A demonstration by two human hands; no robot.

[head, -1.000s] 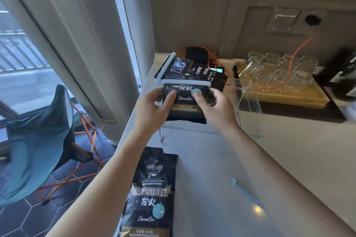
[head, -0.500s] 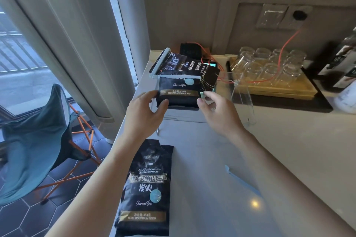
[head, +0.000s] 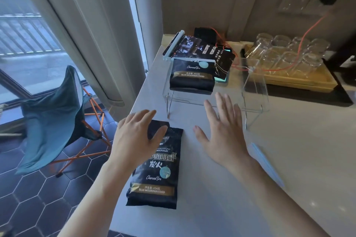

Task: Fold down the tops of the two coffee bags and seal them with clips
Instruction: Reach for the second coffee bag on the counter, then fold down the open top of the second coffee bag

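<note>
A dark coffee bag lies flat on the white counter, its top unfolded. My left hand rests over that bag's top edge, fingers spread. Just right of the bag, my right hand hovers open above bare counter. A second coffee bag, folded down and closed with a pale blue clip, sits on a clear acrylic stand. Another pale blue clip lies on the counter right of my right forearm.
Behind the stand lies another clipped dark bag and a black device with an orange cable. A wooden tray of upturned glasses stands at the back right. The counter's left edge drops to a tiled floor with a teal folding chair.
Both hands let go of the clipped bag on the stand and drew back toward me. The left hand came down onto the top of the flat bag.
</note>
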